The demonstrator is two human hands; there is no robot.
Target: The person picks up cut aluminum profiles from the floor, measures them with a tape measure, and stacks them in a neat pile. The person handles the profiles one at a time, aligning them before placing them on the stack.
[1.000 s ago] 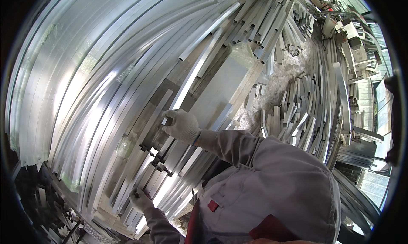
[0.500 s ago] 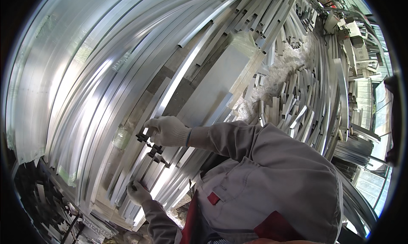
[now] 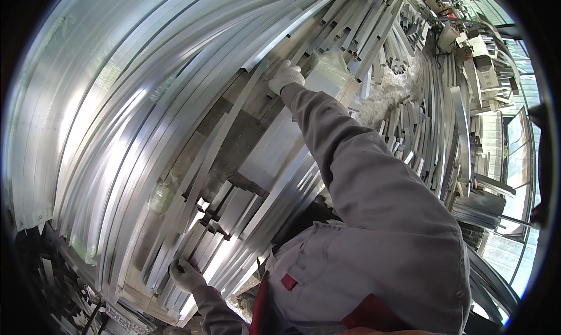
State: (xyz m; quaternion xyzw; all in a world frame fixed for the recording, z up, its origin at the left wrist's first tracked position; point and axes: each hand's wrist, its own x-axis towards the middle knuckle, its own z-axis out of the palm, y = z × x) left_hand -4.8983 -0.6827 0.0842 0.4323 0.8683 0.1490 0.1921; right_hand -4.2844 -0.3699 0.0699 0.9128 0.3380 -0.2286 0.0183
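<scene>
My right hand [image 3: 286,78], in a white glove, reaches far out over the stacked silver metal profiles, with its fingers curled. What lies under its fingers is hidden. Just left of it runs a long narrow metal profile [image 3: 225,130], slanting down toward me. My left hand [image 3: 187,276], also gloved, is low and near me, its fingers closed around the near end of a metal profile in a short stack [image 3: 201,250]. Dark open ends of several profiles [image 3: 216,225] show between the two hands.
Long wide silver profiles [image 3: 128,142] fill the left side. A flat metal sheet [image 3: 272,151] lies in the middle. Crumpled clear plastic wrap [image 3: 394,92] sits right of it, beside many short profile offcuts [image 3: 418,133]. Cartons [image 3: 485,72] stand at the far right.
My right hand has moved far forward, away from the profile ends near the middle. The bright narrow profile has shifted nearer me and to the left. My left hand has hardly moved.
</scene>
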